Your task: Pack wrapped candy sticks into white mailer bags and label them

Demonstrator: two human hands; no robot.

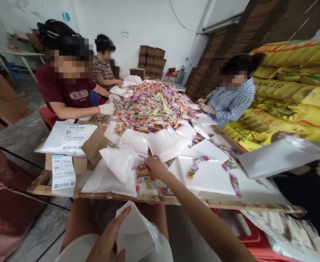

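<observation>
White bag over your lap, pinched in your L hand's grip. Your R hand is at sm. pkts nr the surface's front edge; can't tell if that grip's closed on any.

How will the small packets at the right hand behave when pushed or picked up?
The packets look small and flat, so they are probably light and unlikely to roll. Those by the right hand lie loose and overlapping, so a push may slide several together. Their contents are hidden, so fragility is unclear.
</observation>
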